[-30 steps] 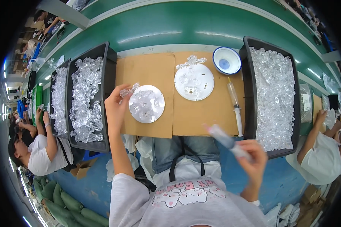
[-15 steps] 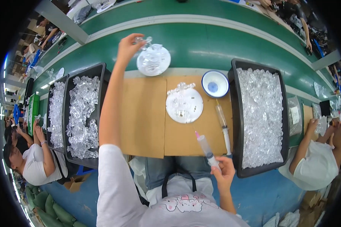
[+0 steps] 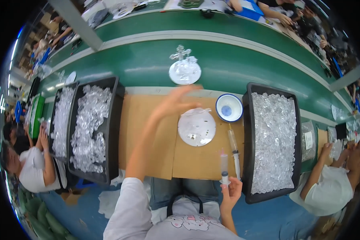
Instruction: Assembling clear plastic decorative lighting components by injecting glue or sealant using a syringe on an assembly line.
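Observation:
My left hand (image 3: 175,103), blurred by motion, reaches over the cardboard mat with thumb and fingers apart and nothing seen between them. Just beyond and below its fingertips lies a white round disc (image 3: 197,130) with small holes, and clear plastic pieces (image 3: 202,111) show at its far edge. My right hand (image 3: 231,193) grips a syringe (image 3: 224,165) near its plunger end, the pink tip pointing away from me. Farther off, a second white disc (image 3: 180,78) carries a pile of clear plastic pieces (image 3: 185,67).
A second syringe (image 3: 233,145) lies beside a blue-rimmed white bowl (image 3: 229,108). Black bins (image 3: 247,160) of clear plastic parts stand on both sides of the cardboard (image 3: 146,132). Green bench strips (image 3: 140,68) run beyond. Other people sit left and right.
My left hand has let go of a clear plastic piece at the far disc and come back toward the near disc. The right hand's syringe now points more straight ahead. The view has shifted.

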The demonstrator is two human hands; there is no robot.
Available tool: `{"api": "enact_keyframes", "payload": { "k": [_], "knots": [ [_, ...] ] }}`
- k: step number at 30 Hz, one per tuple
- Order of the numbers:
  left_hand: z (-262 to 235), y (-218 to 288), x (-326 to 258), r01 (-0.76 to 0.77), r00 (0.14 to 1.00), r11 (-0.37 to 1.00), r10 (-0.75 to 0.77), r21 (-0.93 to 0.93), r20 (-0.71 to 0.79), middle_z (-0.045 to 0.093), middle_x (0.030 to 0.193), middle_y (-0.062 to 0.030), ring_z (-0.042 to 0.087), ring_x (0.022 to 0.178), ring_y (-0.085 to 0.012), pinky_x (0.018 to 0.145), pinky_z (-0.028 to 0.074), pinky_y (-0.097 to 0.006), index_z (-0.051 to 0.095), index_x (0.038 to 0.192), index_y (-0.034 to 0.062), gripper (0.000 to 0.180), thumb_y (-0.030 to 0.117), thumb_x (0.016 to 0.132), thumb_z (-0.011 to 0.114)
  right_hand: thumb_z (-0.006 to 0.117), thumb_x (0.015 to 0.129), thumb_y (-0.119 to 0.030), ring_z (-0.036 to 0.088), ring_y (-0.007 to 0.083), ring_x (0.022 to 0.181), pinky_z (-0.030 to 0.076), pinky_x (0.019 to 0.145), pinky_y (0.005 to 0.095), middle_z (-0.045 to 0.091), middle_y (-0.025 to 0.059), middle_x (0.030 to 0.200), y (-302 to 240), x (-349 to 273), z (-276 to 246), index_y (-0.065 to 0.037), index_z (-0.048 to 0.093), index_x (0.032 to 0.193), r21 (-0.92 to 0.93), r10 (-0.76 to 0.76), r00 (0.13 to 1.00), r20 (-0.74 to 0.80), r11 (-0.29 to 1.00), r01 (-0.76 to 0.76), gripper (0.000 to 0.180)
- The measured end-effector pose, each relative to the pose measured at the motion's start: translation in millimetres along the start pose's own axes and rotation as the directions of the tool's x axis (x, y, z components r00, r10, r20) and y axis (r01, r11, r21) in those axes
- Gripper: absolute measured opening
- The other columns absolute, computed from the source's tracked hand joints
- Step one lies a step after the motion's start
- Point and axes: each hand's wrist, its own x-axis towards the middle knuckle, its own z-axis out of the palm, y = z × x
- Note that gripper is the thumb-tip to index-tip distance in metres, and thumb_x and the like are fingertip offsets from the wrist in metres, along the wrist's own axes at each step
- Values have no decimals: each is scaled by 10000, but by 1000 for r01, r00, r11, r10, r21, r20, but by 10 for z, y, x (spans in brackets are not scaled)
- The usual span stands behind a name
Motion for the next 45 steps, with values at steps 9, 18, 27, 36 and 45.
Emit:
{"api": "enact_keyframes", "payload": {
  "k": [9, 18, 27, 36, 45],
  "knots": [
    [488, -114, -394, -137, 938, 862, 271, -488, 216, 599, 1089, -48, 548, 999, -155, 854, 444, -303, 541, 1177, 69, 456, 140, 749, 682, 535, 817, -4, 503, 80, 723, 354, 547, 181, 549, 51, 912, -185, 6, 69, -27, 466, 1091, 5, -119, 992, -31, 993, 120, 283],
    [250, 76, -794, 8, 998, 929, -33, -369, -62, 655, 944, -64, 596, 883, -144, 797, 468, -296, 641, 999, 36, 254, 129, 764, 668, 544, 840, -29, 518, 95, 801, 399, 650, 197, 554, 51, 935, -8, 29, -35, -20, 479, 1088, -148, -280, 960, -25, 951, 273, 256],
    [-888, -1, -1631, 208, 953, 972, -175, 112, -247, 602, 1091, -110, 565, 997, -176, 863, 440, -292, 572, 1132, 37, 414, 134, 741, 667, 586, 828, -77, 569, 193, 850, 449, 757, 291, 589, 105, 923, 195, 603, 598, 19, 531, 1055, -474, -313, 920, 236, 789, 390, 252],
    [-2100, -694, -1961, 409, 904, 437, -312, 801, -291, 553, 981, -137, 550, 946, -347, 810, 452, -412, 591, 1057, 94, 383, 76, 683, 670, 628, 792, -130, 524, 208, 1016, 411, 783, 294, 550, 117, 1130, -157, 580, 497, -26, 517, 1162, -658, -388, 825, 410, 501, 563, 399],
    [-2090, -240, -2083, 449, 851, 560, -31, 696, -524, 526, 944, -133, 561, 840, -317, 698, 471, -382, 503, 918, 31, 317, 23, 648, 668, 611, 779, -51, 519, 178, 1025, 413, 783, 252, 542, 105, 1131, -518, 216, 680, -18, 515, 1158, -221, -289, 858, 424, 886, 408, 392]
  ]
}}
